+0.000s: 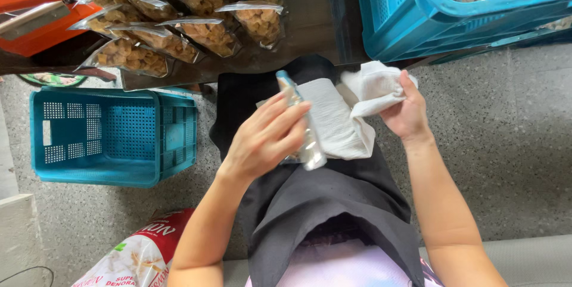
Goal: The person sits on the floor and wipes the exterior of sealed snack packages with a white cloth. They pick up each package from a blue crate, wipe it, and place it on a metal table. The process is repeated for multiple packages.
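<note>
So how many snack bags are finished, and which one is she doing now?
About nine filled clear snack bags already lie on the table. The left hand holds one more bag on the lap while the right hand grips a white cloth. The blue crate on the floor looks empty.

a small food-packing workspace: sealed clear snack bags crowd a steel table, with blue plastic crates and an orange heat sealer.

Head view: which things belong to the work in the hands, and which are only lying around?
In hand:
left hand holds clear pouch
right hand holds white cloth

Lying about:
filled snack bags
orange sealer
blue crates
printed sack
</note>
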